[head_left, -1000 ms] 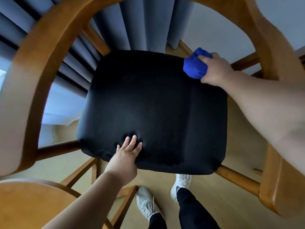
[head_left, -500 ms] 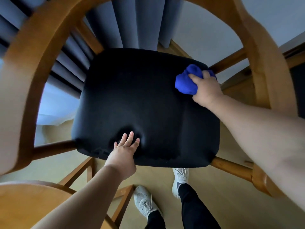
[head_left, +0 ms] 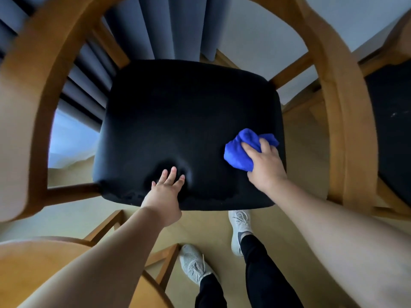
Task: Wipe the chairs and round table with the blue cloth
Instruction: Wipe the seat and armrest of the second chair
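A wooden chair with a curved armrest frame (head_left: 347, 112) and a black padded seat (head_left: 178, 121) fills the view from above. My right hand (head_left: 265, 167) grips a bunched blue cloth (head_left: 239, 152) and presses it on the seat's right side, near the front corner. My left hand (head_left: 165, 192) lies flat with fingers spread on the front edge of the seat, denting the cushion. The round wooden table (head_left: 33, 270) shows at the lower left, partly behind my left forearm.
A second chair with a black seat (head_left: 391, 130) stands close on the right. Grey curtains (head_left: 169, 25) and a white wall lie beyond the chair. My feet in grey sneakers (head_left: 193, 265) stand on the pale floor just in front of the seat.
My right hand has drawn the blue cloth from the far right corner of the seat toward the near right side. My left hand stays pressed on the front edge.
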Action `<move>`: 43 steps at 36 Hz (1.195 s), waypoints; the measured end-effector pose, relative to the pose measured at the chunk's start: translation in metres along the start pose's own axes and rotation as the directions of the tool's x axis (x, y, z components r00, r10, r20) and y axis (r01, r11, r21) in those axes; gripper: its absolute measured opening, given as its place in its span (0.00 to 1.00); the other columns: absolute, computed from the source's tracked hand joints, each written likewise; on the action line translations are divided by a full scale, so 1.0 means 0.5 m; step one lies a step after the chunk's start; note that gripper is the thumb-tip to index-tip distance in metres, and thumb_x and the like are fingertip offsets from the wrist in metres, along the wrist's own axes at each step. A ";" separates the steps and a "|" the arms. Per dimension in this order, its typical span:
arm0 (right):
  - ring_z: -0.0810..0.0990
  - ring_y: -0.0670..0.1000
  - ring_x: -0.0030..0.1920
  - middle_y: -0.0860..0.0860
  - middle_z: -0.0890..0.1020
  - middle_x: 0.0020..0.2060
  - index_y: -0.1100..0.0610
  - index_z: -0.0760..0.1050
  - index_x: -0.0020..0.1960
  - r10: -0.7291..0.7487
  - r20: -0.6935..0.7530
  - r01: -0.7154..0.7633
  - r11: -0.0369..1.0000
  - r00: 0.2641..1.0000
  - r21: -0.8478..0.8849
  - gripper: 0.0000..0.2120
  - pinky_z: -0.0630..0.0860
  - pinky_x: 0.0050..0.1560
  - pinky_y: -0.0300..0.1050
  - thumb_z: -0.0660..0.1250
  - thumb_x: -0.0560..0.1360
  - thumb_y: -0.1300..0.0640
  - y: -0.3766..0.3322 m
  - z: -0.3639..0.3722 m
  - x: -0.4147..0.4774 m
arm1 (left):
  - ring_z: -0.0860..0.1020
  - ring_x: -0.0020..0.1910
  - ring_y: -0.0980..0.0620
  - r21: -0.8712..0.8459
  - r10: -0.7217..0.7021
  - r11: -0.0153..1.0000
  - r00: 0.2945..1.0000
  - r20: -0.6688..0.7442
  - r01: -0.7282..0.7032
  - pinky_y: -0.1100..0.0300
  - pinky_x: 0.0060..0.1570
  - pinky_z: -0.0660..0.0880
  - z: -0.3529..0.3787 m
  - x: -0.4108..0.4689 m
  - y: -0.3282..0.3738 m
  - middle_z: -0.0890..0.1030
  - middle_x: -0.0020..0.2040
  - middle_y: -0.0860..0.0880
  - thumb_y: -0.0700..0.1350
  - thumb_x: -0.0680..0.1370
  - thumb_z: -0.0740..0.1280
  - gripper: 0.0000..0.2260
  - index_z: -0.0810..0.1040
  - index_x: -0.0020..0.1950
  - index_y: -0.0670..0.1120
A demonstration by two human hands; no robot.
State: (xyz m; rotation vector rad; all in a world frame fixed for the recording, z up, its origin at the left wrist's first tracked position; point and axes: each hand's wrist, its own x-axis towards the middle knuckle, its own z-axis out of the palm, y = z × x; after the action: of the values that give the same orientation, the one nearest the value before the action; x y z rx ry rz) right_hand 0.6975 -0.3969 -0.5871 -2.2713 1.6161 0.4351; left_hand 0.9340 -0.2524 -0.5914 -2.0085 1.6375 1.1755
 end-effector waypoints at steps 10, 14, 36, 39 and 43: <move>0.63 0.59 0.63 0.53 0.60 0.70 0.44 0.62 0.73 -0.025 0.016 0.025 0.999 1.000 -0.027 0.36 0.64 0.67 0.51 0.69 0.69 0.59 -0.011 0.070 -0.154 | 0.40 0.77 0.48 0.020 -0.002 1.000 1.000 0.027 0.002 0.50 0.74 0.49 -0.009 0.000 0.000 0.38 0.78 0.50 0.38 0.70 0.60 0.40 0.45 0.79 0.52; 0.61 0.57 0.65 0.50 0.57 0.71 0.40 0.61 0.73 -0.009 0.109 0.001 0.997 0.994 0.078 0.34 0.66 0.67 0.50 0.69 0.71 0.56 -0.008 0.087 -0.205 | 0.40 0.77 0.48 0.034 -0.014 0.999 1.000 0.020 0.013 0.49 0.74 0.49 -0.007 -0.002 0.000 0.38 0.78 0.50 0.38 0.71 0.61 0.40 0.45 0.79 0.52; 0.66 0.63 0.64 0.57 0.61 0.70 0.46 0.60 0.73 0.060 -0.176 -0.054 0.998 0.983 0.038 0.35 0.71 0.63 0.58 0.68 0.70 0.60 0.060 -0.198 0.211 | 0.38 0.77 0.45 0.172 -0.103 0.981 0.991 0.091 0.086 0.45 0.74 0.49 -0.015 0.002 0.030 0.35 0.78 0.48 0.43 0.73 0.59 0.38 0.42 0.79 0.48; 0.66 0.63 0.63 0.57 0.60 0.69 0.46 0.59 0.74 0.104 -0.147 -0.101 0.995 0.984 0.028 0.35 0.71 0.63 0.59 0.68 0.70 0.60 0.062 -0.196 0.248 | 0.38 0.77 0.45 0.178 -0.119 0.979 0.989 0.087 0.102 0.45 0.74 0.48 -0.011 0.006 0.035 0.35 0.78 0.47 0.43 0.74 0.59 0.38 0.42 0.79 0.48; 0.66 0.64 0.65 0.57 0.60 0.70 0.45 0.58 0.75 0.219 -0.091 -0.208 0.971 0.971 0.120 0.36 0.70 0.65 0.59 0.70 0.72 0.57 0.072 -0.173 0.279 | 0.38 0.77 0.45 0.172 -0.136 0.978 0.988 0.078 0.121 0.45 0.74 0.48 -0.011 0.011 0.037 0.36 0.78 0.48 0.43 0.73 0.59 0.38 0.42 0.79 0.48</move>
State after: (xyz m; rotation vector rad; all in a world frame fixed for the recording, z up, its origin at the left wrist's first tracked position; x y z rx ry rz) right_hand 0.7127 -0.5633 -0.5706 -2.0790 1.8975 0.2748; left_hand 0.9194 -0.2652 -0.5872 -1.8984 1.4867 1.0308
